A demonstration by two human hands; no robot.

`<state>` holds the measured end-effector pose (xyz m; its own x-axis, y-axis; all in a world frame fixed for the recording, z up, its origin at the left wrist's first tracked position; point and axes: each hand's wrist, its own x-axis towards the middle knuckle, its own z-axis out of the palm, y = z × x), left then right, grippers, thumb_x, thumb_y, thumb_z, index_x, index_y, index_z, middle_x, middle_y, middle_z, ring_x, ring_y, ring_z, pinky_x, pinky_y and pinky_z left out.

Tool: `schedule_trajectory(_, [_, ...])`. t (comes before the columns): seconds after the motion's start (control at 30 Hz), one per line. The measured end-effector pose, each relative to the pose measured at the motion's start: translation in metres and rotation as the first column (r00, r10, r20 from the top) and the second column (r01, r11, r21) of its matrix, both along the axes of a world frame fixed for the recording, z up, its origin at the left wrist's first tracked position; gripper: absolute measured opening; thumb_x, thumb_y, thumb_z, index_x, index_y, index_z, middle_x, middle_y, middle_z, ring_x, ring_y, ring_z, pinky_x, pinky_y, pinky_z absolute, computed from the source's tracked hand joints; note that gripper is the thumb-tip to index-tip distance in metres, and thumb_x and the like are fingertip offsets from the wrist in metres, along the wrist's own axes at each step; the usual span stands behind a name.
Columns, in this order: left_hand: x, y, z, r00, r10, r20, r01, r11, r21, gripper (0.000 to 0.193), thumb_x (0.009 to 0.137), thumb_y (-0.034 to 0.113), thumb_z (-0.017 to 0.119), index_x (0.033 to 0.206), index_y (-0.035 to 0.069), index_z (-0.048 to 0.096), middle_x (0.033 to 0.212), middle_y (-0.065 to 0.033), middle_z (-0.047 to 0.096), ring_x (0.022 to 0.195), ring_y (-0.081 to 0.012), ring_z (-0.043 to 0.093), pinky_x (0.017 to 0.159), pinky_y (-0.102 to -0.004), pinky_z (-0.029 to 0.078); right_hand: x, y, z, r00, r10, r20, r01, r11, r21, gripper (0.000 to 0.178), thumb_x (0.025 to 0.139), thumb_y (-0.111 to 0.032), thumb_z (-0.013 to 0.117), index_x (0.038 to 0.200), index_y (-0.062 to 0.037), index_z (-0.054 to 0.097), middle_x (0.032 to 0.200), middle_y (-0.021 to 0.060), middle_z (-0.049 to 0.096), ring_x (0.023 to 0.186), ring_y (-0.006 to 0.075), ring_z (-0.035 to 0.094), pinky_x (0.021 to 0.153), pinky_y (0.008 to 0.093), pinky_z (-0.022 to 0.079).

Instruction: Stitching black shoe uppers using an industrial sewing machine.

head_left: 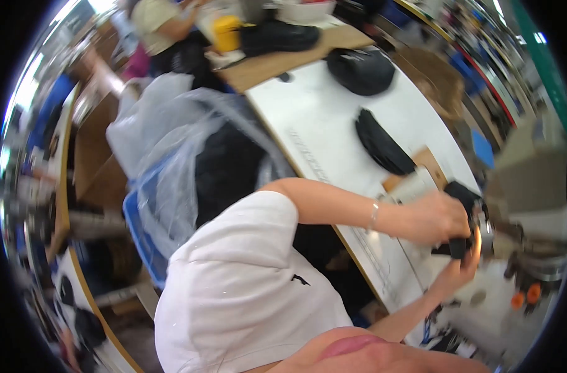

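My left hand (437, 217), with a clear band at the wrist, is closed over a black piece (459, 247) at the right side of the white worktable (320, 133). Below it, my right hand (455, 276) has its fingers up against the lower end of the same piece. Its exact kind is hard to make out. A small light glows beside the fingers, next to a dark machine part (462, 194) that looks like a sewing machine's head. Near my left forearm lies a stack of curved black pieces (383, 144).
A black rounded bundle (360, 71) lies farther up the table. Beside the table, a blue crate (136, 230) holds clear plastic and black material. Orange spools (526, 296) sit at the right. Another person (162, 28) stands by a wooden table with a yellow container (226, 33).
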<state>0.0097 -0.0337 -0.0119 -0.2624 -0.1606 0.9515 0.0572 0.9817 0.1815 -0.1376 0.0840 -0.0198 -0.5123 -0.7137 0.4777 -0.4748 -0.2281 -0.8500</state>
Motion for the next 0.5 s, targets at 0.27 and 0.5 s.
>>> schedule_trajectory(0.27, [0.002,0.016,0.009,1.0,0.003,0.006,-0.005,0.923,0.385,0.015,0.072,0.017,0.079,0.085,0.01,0.078,0.083,-0.0054,0.073,0.085,-0.0273,0.071,0.072,-0.0417,0.056,0.014,0.003,0.007,0.996,-0.067,-0.058,0.071,0.995,0.07,0.038,0.102,-0.005,0.062,0.138,0.0058,0.062,0.117,0.0103,0.073,0.102,0.0138,0.067,0.092,0.0289,0.053])
schedule_trajectory(0.5, [0.009,0.008,0.012,0.981,-0.057,-0.186,0.167,0.74,0.651,0.013,0.081,0.0,0.08,0.094,0.002,0.079,0.091,-0.007,0.079,0.084,-0.0148,0.073,0.076,-0.0288,0.056,0.018,-0.019,0.015,1.0,0.012,0.013,-0.013,0.991,0.13,0.039,0.097,-0.005,0.066,0.136,-0.0067,0.069,0.105,0.0018,0.075,0.087,0.0054,0.064,0.08,0.0231,0.05])
